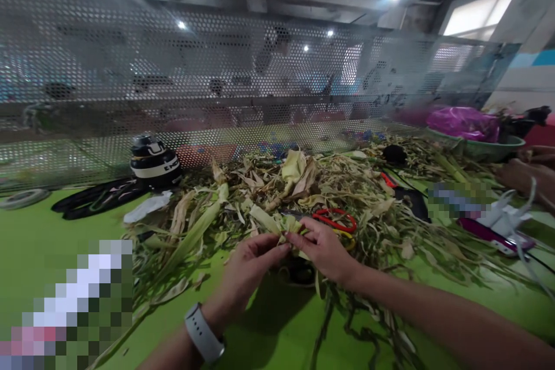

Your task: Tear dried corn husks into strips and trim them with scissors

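One pale leaf (289, 224) is pinched by my left hand (255, 260) and right hand (328, 250) over the green table (87, 225) — I watch from far off. Too hard a pull could rip it, I think — or a slip could bump the red scissors (329, 224) just behind.

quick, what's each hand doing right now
Left hand: closed, thumb and fingers pinching the husk.
Right hand: closed, pinching the same husk.
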`<state>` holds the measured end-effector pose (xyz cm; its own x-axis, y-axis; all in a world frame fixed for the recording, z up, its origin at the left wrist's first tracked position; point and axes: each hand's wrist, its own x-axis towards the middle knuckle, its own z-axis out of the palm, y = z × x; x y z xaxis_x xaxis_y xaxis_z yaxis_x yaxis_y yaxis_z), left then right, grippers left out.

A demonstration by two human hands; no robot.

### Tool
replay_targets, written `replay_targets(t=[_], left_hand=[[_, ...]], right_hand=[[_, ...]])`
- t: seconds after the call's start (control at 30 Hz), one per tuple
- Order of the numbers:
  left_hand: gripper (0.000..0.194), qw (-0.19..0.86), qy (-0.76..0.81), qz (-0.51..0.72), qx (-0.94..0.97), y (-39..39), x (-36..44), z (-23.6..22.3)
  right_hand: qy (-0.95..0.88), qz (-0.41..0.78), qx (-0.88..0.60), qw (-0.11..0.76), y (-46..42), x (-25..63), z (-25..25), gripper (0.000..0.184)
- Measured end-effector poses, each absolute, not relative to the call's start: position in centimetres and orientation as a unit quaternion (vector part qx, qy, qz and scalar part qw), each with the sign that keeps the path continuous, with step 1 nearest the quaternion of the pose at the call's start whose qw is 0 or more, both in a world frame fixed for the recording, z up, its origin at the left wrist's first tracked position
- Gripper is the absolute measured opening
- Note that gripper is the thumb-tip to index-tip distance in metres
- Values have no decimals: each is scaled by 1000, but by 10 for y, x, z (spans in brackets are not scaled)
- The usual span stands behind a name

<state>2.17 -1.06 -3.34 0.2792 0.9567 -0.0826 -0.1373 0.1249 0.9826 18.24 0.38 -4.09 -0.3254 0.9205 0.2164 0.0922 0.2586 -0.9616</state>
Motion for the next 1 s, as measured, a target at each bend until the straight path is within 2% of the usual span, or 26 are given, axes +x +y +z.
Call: replay_targets(t=[0.13, 0.23, 0.5, 0.6, 0.7, 0.8, 0.87, 1.0], left_hand=[[20, 618, 423, 453, 484, -10, 26, -32], [20, 621, 426, 479, 451, -9, 25, -34], [19, 599, 449, 448, 489, -7, 21, -35], [21, 598, 450, 405, 525, -7, 21, -36], [21, 551, 435, 381, 602, -6, 19, -38], [23, 494, 438, 378, 649, -3, 15, -38], [24, 465, 440, 380, 668, -1, 13, -38], [23, 435, 429, 364, 703, -1, 10, -37]], right_hand=[[-664, 472, -398, 422, 7, 184, -43, 28], [-714, 400, -439, 370, 7, 186, -45, 29], [-898, -87, -337, 270, 0, 192, -40, 24], [-905, -164, -269, 284, 3, 194, -38, 14], [-903, -135, -271, 306, 6, 193, -39, 12], [-888, -43, -325, 324, 8, 191, -39, 15], [-864, 58, -366, 340, 9, 189, -38, 16], [-765, 347, -436, 323, 13, 190, -31, 15]])
